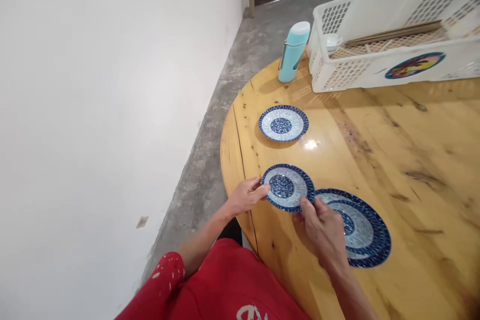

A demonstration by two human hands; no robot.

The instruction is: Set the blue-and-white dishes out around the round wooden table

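Between my two hands is a small blue-and-white patterned plate (296, 183), held a little above the wooden table. My left hand (247, 195) grips its left rim, thumb on top. At the lower right rim, my right hand (322, 227) pinches the same plate. Partly behind my right hand lie larger blue-and-white plates (378, 240), seemingly a smaller one resting on a bigger one. Another small plate (294, 119) of the same pattern sits farther back on the table.
The round-ended wooden table (420, 145) carries a white plastic crate (352, 77) at the back right, with long brown sticks (393, 33) and a white cup (331, 42) inside. A light-blue bottle (292, 55) stands beside it. A white wall (105, 85) rises on the left.
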